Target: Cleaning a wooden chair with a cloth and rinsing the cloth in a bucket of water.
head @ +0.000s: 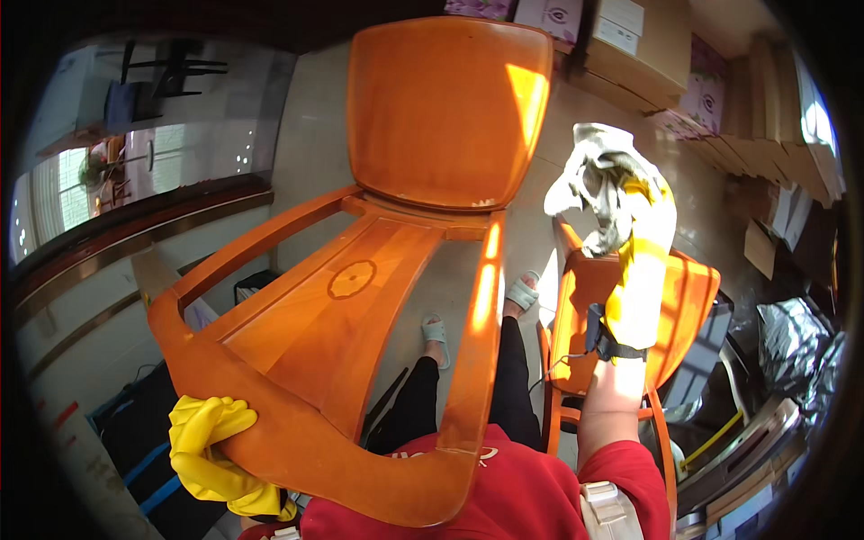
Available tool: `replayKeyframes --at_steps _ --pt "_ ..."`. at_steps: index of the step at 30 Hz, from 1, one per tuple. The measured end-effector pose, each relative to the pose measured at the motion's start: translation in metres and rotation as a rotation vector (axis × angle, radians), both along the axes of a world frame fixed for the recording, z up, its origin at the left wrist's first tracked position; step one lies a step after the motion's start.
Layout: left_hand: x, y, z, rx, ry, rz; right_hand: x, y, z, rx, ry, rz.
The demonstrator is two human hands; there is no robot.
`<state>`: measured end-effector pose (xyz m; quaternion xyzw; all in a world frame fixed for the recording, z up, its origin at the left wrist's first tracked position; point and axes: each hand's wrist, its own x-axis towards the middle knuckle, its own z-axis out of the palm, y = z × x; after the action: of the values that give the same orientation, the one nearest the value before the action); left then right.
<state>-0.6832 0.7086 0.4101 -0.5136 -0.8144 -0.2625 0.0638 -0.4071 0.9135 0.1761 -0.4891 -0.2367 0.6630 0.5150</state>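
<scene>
An orange-brown wooden chair stands tilted before me, its seat away from me and its top rail close to my chest. My left hand, in a yellow rubber glove, grips the corner of the top rail. To the right of the chair my right hand, in a matching glove, is raised and holds a crumpled grey-white cloth; the cloth covers its fingers. Below the right forearm stands a second wooden chair, partly hidden by the arm. A round inlay marks the first chair's back panel.
Cardboard boxes line the wall at the upper right. Silver plastic wrapping and stacked flat boards lie at the right. A glass-fronted partition stands at the left. My slippered feet are on the tiled floor between the chairs.
</scene>
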Motion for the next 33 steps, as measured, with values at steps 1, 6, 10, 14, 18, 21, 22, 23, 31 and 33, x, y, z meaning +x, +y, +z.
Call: replayKeyframes --at_steps 1,6,10,14,18,21,22,23,31,33 --pt "-0.004 -0.003 -0.001 0.000 -0.021 0.007 0.000 0.002 -0.005 -0.016 0.003 -0.020" --pt "-0.007 -0.003 -0.011 0.010 -0.072 0.091 -0.022 -0.019 -0.073 -0.260 0.002 0.041" --pt "-0.004 -0.004 -0.007 0.025 -0.068 0.112 -0.056 -0.019 -0.134 -0.334 0.015 0.313" --pt "-0.008 -0.006 0.002 -0.029 -0.118 0.061 -0.066 -0.003 -0.150 -0.346 -0.368 0.387" --pt "-0.008 0.000 -0.002 -0.007 -0.158 0.228 -0.053 0.057 -0.143 -0.396 -0.295 0.442" --pt "-0.012 0.006 0.000 -0.029 -0.124 0.189 -0.044 0.117 -0.111 -0.160 -0.078 0.058" --pt "-0.013 0.007 0.002 -0.010 -0.156 0.164 -0.043 0.140 -0.115 -0.100 -0.115 0.078" --pt "-0.010 0.002 0.005 0.006 -0.154 0.170 -0.062 0.139 -0.118 -0.048 -0.131 0.074" --pt "0.004 0.024 0.004 -0.148 -0.120 0.047 -0.083 0.082 -0.187 -0.378 -0.327 0.297" --pt "0.003 0.024 0.008 -0.156 -0.088 -0.011 -0.062 0.005 -0.196 -0.195 -0.406 0.402"
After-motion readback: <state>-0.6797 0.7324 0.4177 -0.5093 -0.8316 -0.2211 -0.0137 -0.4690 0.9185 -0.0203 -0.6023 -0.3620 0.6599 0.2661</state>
